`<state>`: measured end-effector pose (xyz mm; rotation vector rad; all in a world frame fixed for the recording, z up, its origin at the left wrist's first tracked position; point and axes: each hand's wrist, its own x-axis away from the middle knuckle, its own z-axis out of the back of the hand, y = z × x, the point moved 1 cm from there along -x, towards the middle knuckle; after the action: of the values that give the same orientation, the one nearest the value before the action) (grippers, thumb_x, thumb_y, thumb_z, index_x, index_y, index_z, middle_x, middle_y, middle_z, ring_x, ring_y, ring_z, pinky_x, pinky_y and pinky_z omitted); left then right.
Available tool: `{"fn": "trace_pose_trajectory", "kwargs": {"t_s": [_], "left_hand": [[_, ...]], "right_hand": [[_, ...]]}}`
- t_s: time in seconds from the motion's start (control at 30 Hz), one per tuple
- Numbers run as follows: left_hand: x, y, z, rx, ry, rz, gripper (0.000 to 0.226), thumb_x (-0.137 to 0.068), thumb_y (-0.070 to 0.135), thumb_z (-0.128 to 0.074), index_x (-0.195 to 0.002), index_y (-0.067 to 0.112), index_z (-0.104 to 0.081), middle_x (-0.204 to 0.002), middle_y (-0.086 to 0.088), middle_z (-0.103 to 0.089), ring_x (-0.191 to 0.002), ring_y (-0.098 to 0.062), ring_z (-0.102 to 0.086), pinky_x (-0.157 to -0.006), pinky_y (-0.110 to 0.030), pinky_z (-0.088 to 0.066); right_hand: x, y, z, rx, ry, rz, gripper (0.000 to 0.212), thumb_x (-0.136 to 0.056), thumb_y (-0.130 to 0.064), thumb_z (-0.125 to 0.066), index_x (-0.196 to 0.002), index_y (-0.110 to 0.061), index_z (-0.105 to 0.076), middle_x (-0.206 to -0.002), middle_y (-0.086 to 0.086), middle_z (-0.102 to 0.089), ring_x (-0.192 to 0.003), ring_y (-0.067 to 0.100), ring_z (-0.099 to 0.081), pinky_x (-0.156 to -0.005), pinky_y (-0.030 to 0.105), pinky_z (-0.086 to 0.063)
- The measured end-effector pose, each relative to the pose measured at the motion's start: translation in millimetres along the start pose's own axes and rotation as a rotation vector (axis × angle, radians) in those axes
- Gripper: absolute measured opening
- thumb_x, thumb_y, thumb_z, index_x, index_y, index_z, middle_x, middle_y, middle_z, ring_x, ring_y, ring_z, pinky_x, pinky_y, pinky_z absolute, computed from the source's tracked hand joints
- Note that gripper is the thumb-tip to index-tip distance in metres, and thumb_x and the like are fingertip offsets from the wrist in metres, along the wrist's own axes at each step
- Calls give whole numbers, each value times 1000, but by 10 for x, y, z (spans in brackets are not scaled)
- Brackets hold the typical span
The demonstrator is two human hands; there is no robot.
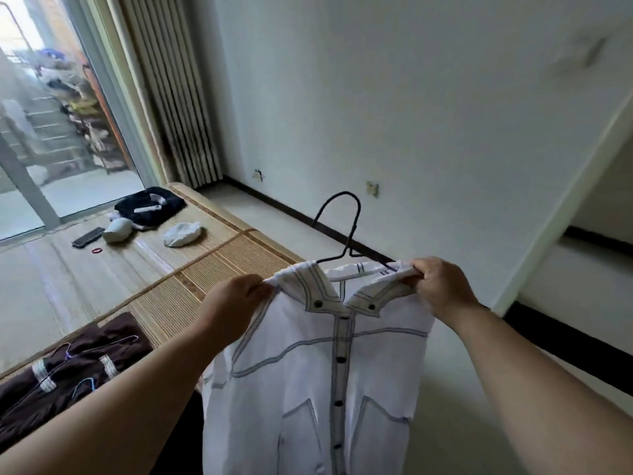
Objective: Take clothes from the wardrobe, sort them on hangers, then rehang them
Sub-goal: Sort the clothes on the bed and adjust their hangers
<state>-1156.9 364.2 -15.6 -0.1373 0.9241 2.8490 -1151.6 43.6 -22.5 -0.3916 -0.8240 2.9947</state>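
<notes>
Below centre, from 5 to 7 o'clock in the view, the white shirt (318,378) hangs in the air in front of the person. It is carried on a black wire hanger (353,231) whose hook rises at 12 o'clock above the collar. The wardrobe is not in view.

Grip state: the left hand (236,296) pinches the shoulder cloth at 9 o'clock of the collar. The right hand (442,286) pinches a gathered fold of cloth at 3 o'clock of the collar. Whether either hand also clamps the wire beneath the cloth cannot be told.

Step in hand, as judged: seating the shirt squarely on the hanger before rehanging.

Procedure:
1. Hold both hands at equal height so the hanger bar sits level. A tilted thin wire is likely to let the cloth slide toward the low end.
2. Draw each shoulder outward by the same amount until the seam rests over the wire end. The 3 o'clock side looks bunched, so release that fold and smooth it flat.
3. Check that the hook sits centred behind the collar, not offset toward one shoulder.
4. Move one hand to the hook before the other lets go of the cloth.

Caution: the neck is open above the fastened front, so the shirt may slip off if jerked.

At 8 o'clock a brown garment (113,334) lies on the bed mat (222,258), well apart from the shirt.
</notes>
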Motion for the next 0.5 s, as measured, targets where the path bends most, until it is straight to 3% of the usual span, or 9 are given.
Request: {"fn": "trace_pose_trajectory", "kwargs": {"t_s": [0.1,0.2,0.33,0.43,0.5], "left_hand": [[-320,437,-317,-12,19,-37,27,-94,32,-52,-70,21,-57,-63,4,-57,-60,-12,-52,-58,-25,-42],[-711,889,-786,-32,15,-56,27,-94,33,-51,-70,21,-57,-62,4,-57,-60,-15,-53,-56,-26,-41],[-1329,1561,-1496,-53,1,-26,36,-94,32,-51,-60,25,-46,-59,8,-52,-58,-12,-49,-50,-24,-33],[-1828,2101,-1952,-40,0,3,38,-94,35,-51,-59,20,-46,-56,5,-48,-57,-16,-47,-50,-26,-30],[-2066,2332,-2093,-17,-12,9,38,-94,37,-51,-61,17,-49,-54,4,-46,-55,-16,-45,-50,-28,-30]], "right_hand": [[-233,552,270,-24,41,-14,16,-85,-14,-63,-97,-18,-73,-96,9,-71,-93,29,-61,-67,25,-32],[-540,1224,453,-66,60,-38,14,-86,-22,-65,-97,-21,-72,-92,4,-69,-90,24,-60,-66,25,-35],[-1098,2192,681,-69,-38,-67,4,-84,-23,-67,-83,-25,-70,-77,-5,-62,-80,18,-58,-60,11,-35],[-1602,2835,986,-41,-67,-93,19,-84,-21,-67,-68,-30,-61,-70,-4,-63,-73,19,-58,-60,13,-36],[-1878,3054,1133,-56,-54,-87,13,-85,-23,-67,-75,-31,-66,-72,-4,-62,-75,19,-58,-60,12,-36]]}}
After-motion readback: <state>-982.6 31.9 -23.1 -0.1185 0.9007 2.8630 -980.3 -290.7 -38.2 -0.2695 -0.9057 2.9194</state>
